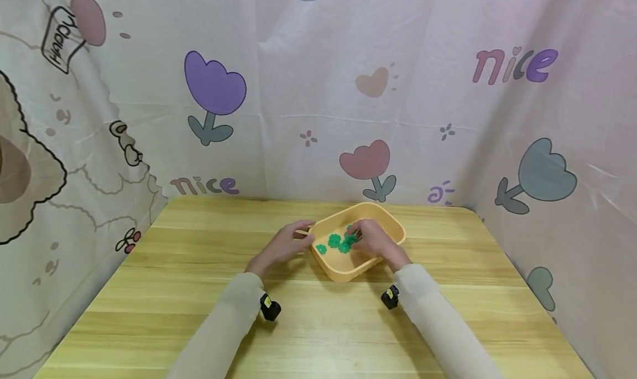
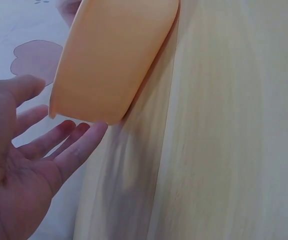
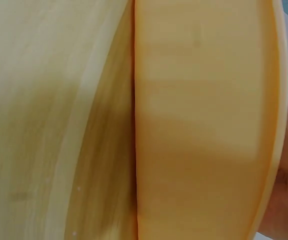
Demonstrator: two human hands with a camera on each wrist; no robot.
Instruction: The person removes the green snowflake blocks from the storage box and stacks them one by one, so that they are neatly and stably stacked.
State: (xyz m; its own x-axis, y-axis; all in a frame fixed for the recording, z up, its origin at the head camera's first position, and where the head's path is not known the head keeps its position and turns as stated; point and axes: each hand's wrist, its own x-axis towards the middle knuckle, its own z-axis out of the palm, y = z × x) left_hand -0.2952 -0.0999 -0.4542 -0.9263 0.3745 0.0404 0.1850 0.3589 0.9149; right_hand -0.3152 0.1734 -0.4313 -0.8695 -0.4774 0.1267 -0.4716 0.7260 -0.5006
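Observation:
A yellow-orange plastic bin stands on the table, turned at an angle, with several small green scalloped, flower-like pieces inside. My right hand reaches over the near wall into it, fingers bent down among the green pieces; I cannot tell whether they pinch one. In the right wrist view the bin's wall hides those fingers, leaving part of the hand visible behind the rim. At the bin's left end is my left hand, its fingers loosely extended with the tips right at the outer wall.
The bin sits on a light wood-grain table, toward its far edge. A patterned cloth with printed flowers and lettering hangs behind the table and along both sides. Each sleeve cuff carries a small black wrist camera.

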